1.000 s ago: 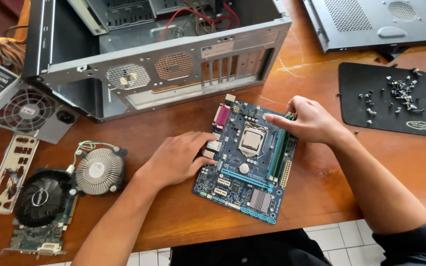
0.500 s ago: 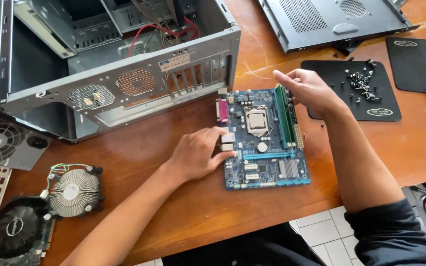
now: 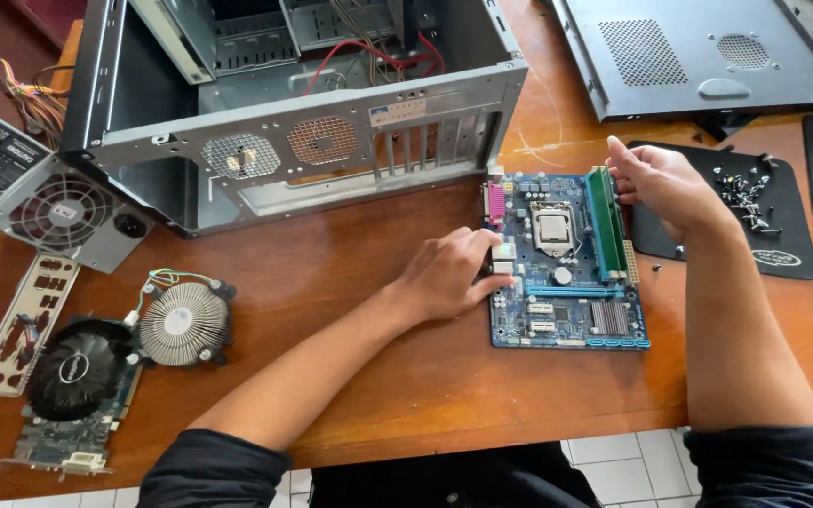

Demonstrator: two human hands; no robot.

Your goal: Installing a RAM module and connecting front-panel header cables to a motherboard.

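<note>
Steadying a blue motherboard (image 3: pixel 566 273) flat on the table (image 3: pixel 406 376), the left hand (image 3: pixel 449 273) presses its left edge while the right hand (image 3: pixel 661 183) pinches the green memory stick (image 3: pixel 604 221) at the board's right side.

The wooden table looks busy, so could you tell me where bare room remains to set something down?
Bare wood lies between the round heatsink, the open case and the left hand, and along the table's near edge. The right, around motherboard and screw mat, is crowded.
</note>
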